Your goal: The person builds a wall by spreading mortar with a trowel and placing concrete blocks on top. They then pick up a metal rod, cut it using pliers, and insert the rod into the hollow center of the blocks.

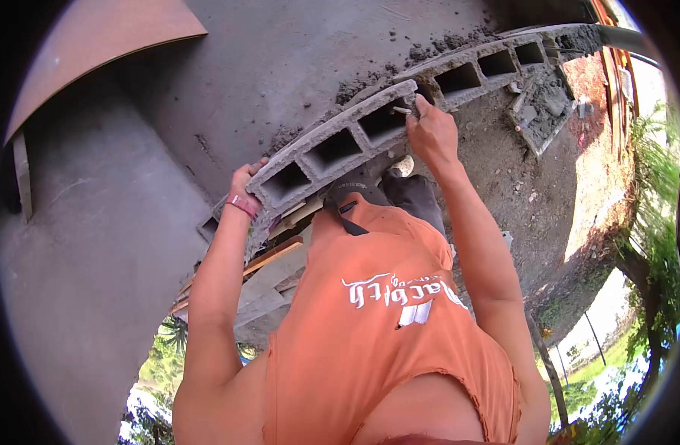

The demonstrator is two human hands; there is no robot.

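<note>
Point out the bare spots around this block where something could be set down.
Free: the smooth grey slab left of the block, up to the brown board. Crowded: mortar crumbs by the laid blocks, planks under the left hand.

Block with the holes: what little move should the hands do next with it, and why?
Probably lower the block a little and slide it toward the laid row until the ends meet. The left hand holds its outer end and the right hand the end by the row, and the block looks tilted, not yet in line with that row.
</note>
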